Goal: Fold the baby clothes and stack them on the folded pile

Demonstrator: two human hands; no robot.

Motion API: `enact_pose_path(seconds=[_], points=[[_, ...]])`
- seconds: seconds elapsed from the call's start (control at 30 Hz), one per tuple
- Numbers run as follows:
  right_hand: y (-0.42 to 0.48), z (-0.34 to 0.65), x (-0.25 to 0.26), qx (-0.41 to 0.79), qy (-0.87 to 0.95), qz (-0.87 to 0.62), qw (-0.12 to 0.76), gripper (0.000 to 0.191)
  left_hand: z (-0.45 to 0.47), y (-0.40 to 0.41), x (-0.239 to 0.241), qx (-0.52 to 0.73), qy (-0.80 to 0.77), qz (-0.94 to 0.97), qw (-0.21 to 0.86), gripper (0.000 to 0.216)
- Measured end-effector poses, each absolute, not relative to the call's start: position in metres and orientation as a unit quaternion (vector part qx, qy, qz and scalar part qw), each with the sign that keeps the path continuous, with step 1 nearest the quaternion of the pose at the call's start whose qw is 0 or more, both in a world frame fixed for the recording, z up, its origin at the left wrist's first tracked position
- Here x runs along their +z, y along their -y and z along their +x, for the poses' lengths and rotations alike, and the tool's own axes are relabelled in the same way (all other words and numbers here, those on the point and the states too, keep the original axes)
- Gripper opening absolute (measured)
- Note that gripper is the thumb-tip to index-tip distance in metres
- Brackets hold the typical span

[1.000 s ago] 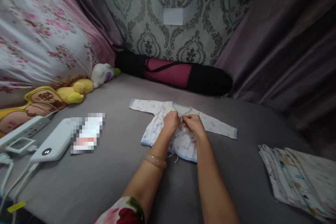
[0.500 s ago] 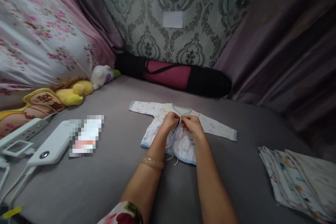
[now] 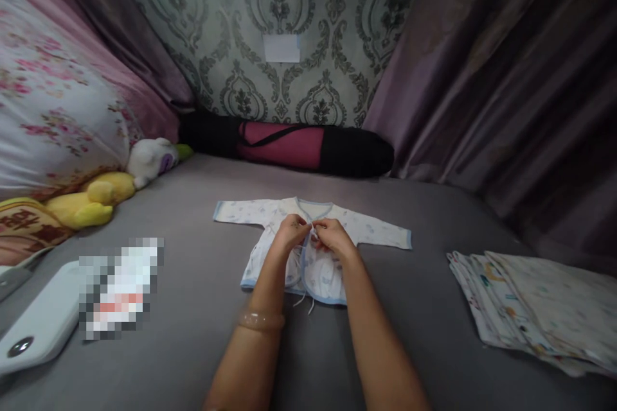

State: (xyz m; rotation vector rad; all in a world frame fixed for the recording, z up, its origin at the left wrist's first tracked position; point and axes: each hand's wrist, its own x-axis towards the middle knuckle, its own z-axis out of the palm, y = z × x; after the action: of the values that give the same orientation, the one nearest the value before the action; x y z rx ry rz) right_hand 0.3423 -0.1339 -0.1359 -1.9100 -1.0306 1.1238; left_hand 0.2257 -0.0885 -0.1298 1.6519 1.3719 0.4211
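Observation:
A small white baby shirt (image 3: 376, 231) with blue trim lies flat on the grey bed sheet (image 3: 193, 347), sleeves spread to both sides. My left hand (image 3: 290, 232) and my right hand (image 3: 331, 236) meet over its chest, fingers pinched on the thin tie strings at the front opening. A pale bangle (image 3: 261, 320) sits on my left wrist. Loose string ends hang at the shirt's lower hem.
A stack of folded patterned cloths (image 3: 535, 305) lies at the right. A white power bank (image 3: 33, 327) and a blurred-out item (image 3: 118, 286) lie at the left. Plush toys (image 3: 103, 189) and floral bedding (image 3: 53, 115) sit at far left, a rolled pink-and-black mat (image 3: 299, 144) against the wall.
Both hands stay pinched together at the shirt's front ties, making small movements. The camera has shifted, so everything sits lower and further left in view.

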Motion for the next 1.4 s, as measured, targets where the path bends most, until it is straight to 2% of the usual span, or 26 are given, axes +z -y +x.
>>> enact_pose_path(seconds=[0.23, 0.37, 0.53, 0.67, 0.77, 0.83, 0.9, 1.07, 1.2, 1.27, 1.4], points=[[0.135, 0.345, -0.13, 0.465, 0.386, -0.712, 0.357, 0.02, 0.222, 0.094, -0.121, 0.112, -0.565, 0.671, 0.466, 0.043], [0.136, 0.349, -0.126, 0.421, 0.436, -0.725, 0.327, 0.014, 0.221, 0.097, -0.115, 0.088, -0.56, 0.678, 0.468, 0.036], [0.142, 0.346, -0.111, 0.362, 0.497, -0.747, 0.253, 0.021, 0.219, 0.098, -0.107, 0.033, -0.576, 0.724, 0.379, 0.019], [0.16, 0.339, -0.077, 0.46, 0.545, -0.664, 0.224, 0.02, 0.213, 0.097, -0.108, 0.023, -0.55, 0.765, 0.334, 0.022], [0.17, 0.345, -0.056, 0.518, 0.552, -0.606, 0.245, 0.02, 0.21, 0.094, -0.114, 0.027, -0.543, 0.777, 0.319, 0.022], [0.17, 0.358, -0.053, 0.482, 0.53, -0.634, 0.291, 0.021, 0.21, 0.092, -0.117, 0.022, -0.546, 0.774, 0.32, 0.022], [0.169, 0.371, -0.061, 0.395, 0.518, -0.69, 0.316, 0.022, 0.211, 0.09, -0.119, 0.008, -0.55, 0.773, 0.317, 0.023], [0.187, 0.367, -0.104, 0.134, 0.617, -0.747, 0.207, 0.034, 0.212, 0.091, -0.116, -0.003, -0.561, 0.786, 0.261, 0.027], [0.211, 0.333, -0.136, 0.06, 0.686, -0.711, 0.142, 0.051, 0.217, 0.1, -0.106, 0.122, -0.522, 0.826, 0.175, 0.025], [0.216, 0.321, -0.145, 0.048, 0.682, -0.717, 0.131, 0.055, 0.226, 0.105, -0.101, 0.155, -0.464, 0.852, 0.185, 0.026], [0.214, 0.316, -0.148, 0.035, 0.678, -0.725, 0.114, 0.054, 0.26, 0.109, -0.096, 0.136, -0.334, 0.905, 0.227, 0.027]])
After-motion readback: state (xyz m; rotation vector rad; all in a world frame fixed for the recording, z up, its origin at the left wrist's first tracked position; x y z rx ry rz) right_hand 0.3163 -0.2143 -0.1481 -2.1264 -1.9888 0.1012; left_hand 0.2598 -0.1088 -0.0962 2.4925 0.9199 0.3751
